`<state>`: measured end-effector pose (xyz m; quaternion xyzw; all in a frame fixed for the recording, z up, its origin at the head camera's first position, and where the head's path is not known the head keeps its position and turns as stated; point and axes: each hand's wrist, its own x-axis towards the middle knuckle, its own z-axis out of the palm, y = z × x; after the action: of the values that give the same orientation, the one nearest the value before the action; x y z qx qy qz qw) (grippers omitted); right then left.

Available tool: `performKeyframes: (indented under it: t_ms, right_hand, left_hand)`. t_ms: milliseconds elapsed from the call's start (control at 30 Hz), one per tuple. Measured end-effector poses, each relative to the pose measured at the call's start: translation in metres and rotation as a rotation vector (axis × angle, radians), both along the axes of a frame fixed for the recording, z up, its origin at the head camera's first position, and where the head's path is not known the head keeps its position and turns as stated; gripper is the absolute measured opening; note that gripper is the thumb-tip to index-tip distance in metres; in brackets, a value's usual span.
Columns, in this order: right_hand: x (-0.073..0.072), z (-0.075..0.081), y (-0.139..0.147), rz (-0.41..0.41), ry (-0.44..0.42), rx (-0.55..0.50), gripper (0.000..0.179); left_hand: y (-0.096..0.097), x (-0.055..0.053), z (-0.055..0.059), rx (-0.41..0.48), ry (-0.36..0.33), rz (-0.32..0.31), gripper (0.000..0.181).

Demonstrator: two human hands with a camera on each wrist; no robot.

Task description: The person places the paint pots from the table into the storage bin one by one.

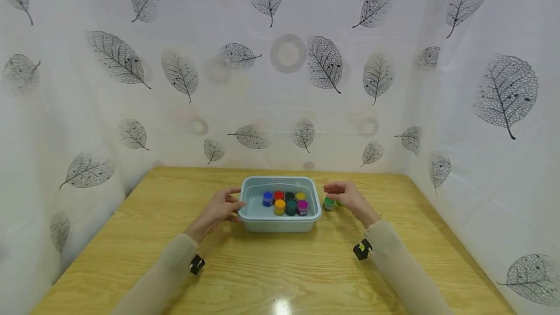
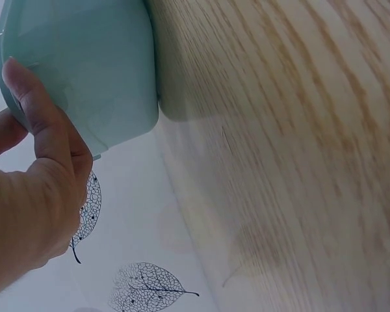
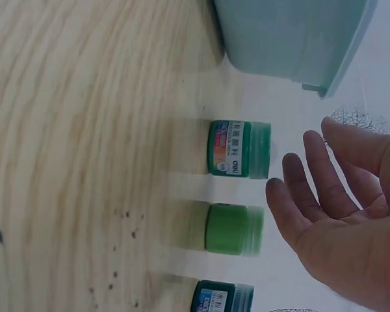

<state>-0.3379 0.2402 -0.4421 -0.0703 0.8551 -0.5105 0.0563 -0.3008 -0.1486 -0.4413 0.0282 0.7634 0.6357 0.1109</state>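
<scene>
A pale blue plastic tub point(image 1: 280, 226) stands on the table with several small paint jars inside, among them an orange jar point(image 1: 279, 207), a purple jar point(image 1: 302, 208) and a blue jar point(image 1: 268, 199). My left hand point(image 1: 217, 209) pinches the tub's left rim between thumb and fingers, as the left wrist view also shows. To the right of the tub, my right hand point(image 1: 350, 198) hovers empty with loosely bent fingers. Its fingertips are near the lid of a green paint jar point(image 3: 237, 149). A light green jar point(image 3: 233, 229) and a dark green jar point(image 3: 221, 297) stand in line with it.
The wooden table point(image 1: 280, 261) reaches back to a white curtain point(image 1: 280, 101) printed with leaves, which also hangs along both sides. Dark specks point(image 3: 114, 274) mark the table near the jars.
</scene>
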Motion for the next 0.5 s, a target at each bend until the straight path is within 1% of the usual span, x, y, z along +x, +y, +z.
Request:
performKeyframes:
  t_ms: [100,167,333,500]
  right_hand:
    - [-0.002,-0.004,0.000,-0.020,-0.001,0.005,0.035]
    - [-0.003,-0.007,0.000,-0.018,0.004,0.003,0.034]
    - [-0.004,-0.012,-0.002,0.021,0.002,-0.003,0.036]
    - [-0.003,-0.014,-0.003,0.062,0.007,0.027,0.039]
  left_hand:
    - [0.000,0.000,0.000,-0.004,-0.004,0.001,0.058]
    - [0.000,0.001,0.001,-0.008,-0.005,-0.001,0.058]
    - [0.000,0.001,0.001,-0.010,-0.005,0.000,0.058]
    - [0.000,0.000,0.000,-0.017,-0.005,0.003,0.057]
